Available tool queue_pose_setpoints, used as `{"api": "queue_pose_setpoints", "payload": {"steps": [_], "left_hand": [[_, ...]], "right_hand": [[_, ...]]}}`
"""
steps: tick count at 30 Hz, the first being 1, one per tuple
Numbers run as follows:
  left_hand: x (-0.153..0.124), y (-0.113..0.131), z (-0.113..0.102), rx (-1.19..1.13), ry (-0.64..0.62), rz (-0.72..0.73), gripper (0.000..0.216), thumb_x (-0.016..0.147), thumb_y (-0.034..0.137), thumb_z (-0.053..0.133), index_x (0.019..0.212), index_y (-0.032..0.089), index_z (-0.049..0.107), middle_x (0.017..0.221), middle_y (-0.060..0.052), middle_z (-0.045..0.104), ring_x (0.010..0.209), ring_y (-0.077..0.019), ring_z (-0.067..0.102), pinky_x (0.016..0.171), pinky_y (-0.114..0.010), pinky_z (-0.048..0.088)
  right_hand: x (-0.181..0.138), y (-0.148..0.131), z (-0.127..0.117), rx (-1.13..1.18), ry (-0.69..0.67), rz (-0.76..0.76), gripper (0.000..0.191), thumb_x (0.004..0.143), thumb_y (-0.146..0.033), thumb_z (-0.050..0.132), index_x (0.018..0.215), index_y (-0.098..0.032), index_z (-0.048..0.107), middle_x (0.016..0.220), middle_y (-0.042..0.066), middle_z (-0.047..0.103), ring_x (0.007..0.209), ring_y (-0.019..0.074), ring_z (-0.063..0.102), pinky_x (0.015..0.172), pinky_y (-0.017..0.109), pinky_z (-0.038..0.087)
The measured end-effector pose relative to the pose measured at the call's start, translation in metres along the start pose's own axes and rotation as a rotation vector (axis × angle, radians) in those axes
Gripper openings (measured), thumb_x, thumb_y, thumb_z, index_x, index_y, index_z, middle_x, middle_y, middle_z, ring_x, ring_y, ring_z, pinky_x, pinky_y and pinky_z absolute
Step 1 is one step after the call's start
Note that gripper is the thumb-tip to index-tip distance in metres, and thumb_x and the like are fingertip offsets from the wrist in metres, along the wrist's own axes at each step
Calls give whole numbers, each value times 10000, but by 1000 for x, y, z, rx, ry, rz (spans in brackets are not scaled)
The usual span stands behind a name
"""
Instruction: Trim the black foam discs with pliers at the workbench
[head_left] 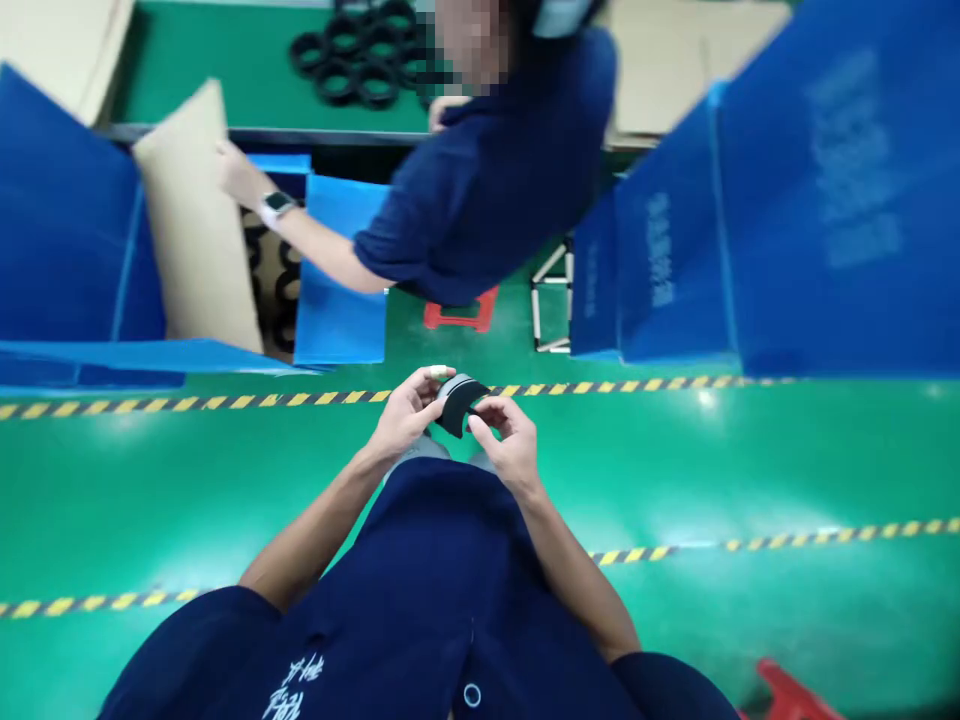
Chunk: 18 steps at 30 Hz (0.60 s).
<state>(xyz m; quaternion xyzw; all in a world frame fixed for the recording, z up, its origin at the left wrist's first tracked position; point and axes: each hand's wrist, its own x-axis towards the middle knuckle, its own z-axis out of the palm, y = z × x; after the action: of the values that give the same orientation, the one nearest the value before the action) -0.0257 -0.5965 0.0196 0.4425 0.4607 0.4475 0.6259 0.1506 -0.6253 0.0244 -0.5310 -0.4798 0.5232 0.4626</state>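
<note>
A curved black piece with a grey outer band [459, 408] is held up in front of my waist. Its exact kind I cannot make out. My left hand [409, 412] grips its left end, thumb on the near side, with a pale wrap around one finger. At the other end, my right hand [510, 438] pinches the piece's right edge between thumb and fingers. Both hands are closed on this same piece, and their fingertips cover its ends.
Across the striped floor line [330, 398], a co-worker [495, 190] holds a cardboard sheet [199, 220] over a blue box [341, 270] containing black rings. More black rings [337, 82] lie on the green table. Tall blue boxes [825, 200] stand right; a red stool [787, 690] is behind.
</note>
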Motion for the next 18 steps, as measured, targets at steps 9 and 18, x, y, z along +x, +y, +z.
{"api": "queue_pose_setpoints", "payload": {"steps": [9, 18], "left_hand": [[-41, -61, 268, 79, -484, -137, 611, 744, 530, 884, 1162, 144, 660, 875, -29, 720, 758, -132, 677, 715, -228, 558], [-62, -90, 477, 175, -822, -159, 628, 818, 531, 814, 1288, 160, 627, 1114, -108, 734, 966, -225, 724, 851, -319, 590]], "right_hand": [[-161, 35, -227, 366, 498, -3, 300, 745, -477, 805, 834, -231, 658, 781, -2, 685, 659, 153, 629, 698, 314, 579], [-246, 73, -397, 604, 797, -55, 295, 731, -478, 824, 834, -234, 694, 700, -15, 659, 622, 149, 594, 638, 294, 541]]}}
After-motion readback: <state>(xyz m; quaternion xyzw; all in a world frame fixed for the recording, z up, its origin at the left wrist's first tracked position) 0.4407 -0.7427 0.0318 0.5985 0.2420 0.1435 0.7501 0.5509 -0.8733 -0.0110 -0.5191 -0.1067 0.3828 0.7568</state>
